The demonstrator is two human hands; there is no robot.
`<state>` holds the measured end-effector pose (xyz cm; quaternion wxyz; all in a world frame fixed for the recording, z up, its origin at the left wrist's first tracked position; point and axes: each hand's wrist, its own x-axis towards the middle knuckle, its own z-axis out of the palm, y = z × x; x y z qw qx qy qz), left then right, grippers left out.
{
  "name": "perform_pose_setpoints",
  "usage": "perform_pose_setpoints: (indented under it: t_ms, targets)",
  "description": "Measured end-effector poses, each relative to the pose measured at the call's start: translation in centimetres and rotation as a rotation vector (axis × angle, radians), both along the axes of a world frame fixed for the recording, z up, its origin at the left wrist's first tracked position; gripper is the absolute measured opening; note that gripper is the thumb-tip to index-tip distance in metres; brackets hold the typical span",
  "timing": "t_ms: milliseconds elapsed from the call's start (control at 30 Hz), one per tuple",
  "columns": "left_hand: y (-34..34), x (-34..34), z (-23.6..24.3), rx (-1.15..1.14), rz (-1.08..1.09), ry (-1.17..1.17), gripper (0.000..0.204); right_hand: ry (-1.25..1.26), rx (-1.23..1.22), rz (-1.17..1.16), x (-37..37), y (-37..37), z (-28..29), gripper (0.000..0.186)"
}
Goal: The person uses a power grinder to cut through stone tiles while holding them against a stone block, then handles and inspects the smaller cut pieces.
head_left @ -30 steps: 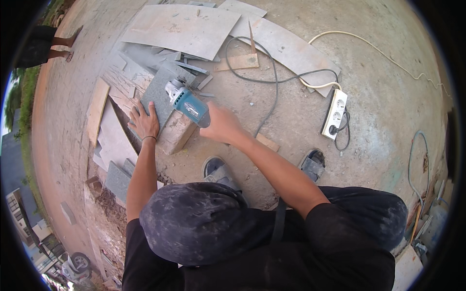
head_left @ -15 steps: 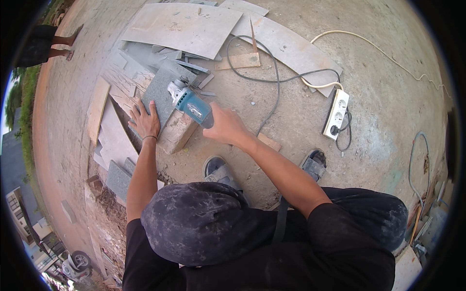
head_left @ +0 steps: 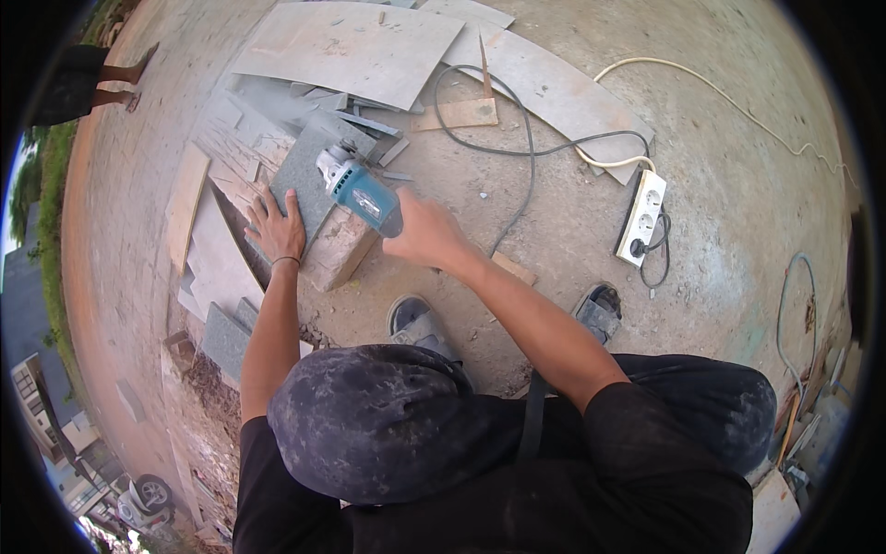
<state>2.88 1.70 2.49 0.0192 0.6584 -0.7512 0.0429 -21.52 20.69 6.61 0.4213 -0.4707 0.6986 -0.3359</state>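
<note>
Head cam's sitting on the wearer's head, left one of the pair, above and behind the angle grinder [head_left: 366,196], and it's facing steeply down. It's hanging pretty near, so the dusty dark knees [head_left: 369,425] are hogging the space below the grinder. The fisheye's going super wide too, bending a building [head_left: 37,411] along the rim, way left of the grinder.

Place: open-air construction site | dusty bare ground [head_left: 572,217] | large flat slabs [head_left: 351,46] and offcuts [head_left: 392,152] | angle grinder [head_left: 366,197] | socket strip [head_left: 648,208] on ground | grass verge [head_left: 53,212], building [head_left: 33,397] beyond
</note>
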Motion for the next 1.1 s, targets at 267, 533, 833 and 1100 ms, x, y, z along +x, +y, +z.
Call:
perform_pose_setpoints:
  t_ms: [267, 533, 833, 1100]
  targets:
    - [0.2, -0.1, 0.1, -0.001, -0.001, 0.010, 0.076, -0.007, -0.017, 0.001, 0.2, -0.9, -0.6, 0.052]
    - [0.1, 0.0, -0.1, -0.008, -0.005, 0.008, 0.074, -0.007, 0.032, 0.038, 0.0, -2.0, 0.1, 0.050]
    - [0.1, 0.0, -0.2, -0.024, -0.019, 0.027, 0.073, 0.015, -0.001, 0.029, 0.1, -3.0, 0.0, 0.051]
    - [0.2, -0.1, 0.0, -0.021, -0.018, 0.014, 0.073, 0.018, -0.013, 0.018, 0.4, -4.1, -0.5, 0.055]
